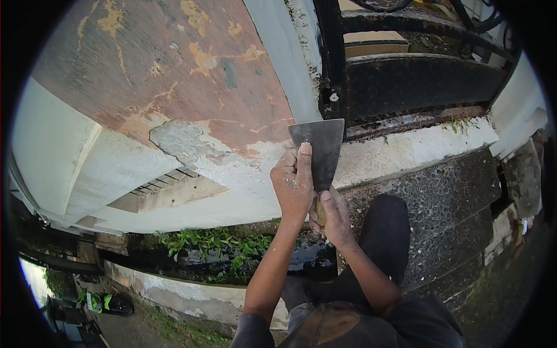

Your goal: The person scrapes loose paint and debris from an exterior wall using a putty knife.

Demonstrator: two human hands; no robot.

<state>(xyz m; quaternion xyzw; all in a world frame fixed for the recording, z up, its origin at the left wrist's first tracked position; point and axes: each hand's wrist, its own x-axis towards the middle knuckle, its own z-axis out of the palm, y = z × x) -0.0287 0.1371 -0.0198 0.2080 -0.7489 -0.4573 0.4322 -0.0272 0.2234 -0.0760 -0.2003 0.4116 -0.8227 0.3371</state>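
A wide scraper with a flared metal blade (320, 152) stands in front of me, its top edge level with the lower wall. My right hand (334, 217) is closed round its handle (321, 213), which is partly hidden by the fingers. Up against the blade's left side is my left hand (293, 178), thumb laid flat on the metal and the other fingers mostly behind it. Pale dust and specks cover both hands. Beyond them rises a wall with worn reddish paint (243, 100), cracked and patched, with a bare grey patch (178, 139) low on it.
A black metal gate (422, 87) stands at the upper right above a white concrete ledge (409, 152). Below the wall runs a drainage ditch with green plants (217, 243). Rough concrete slabs (439, 204) lie to the right. A green motorcycle (104, 303) is at the lower left.
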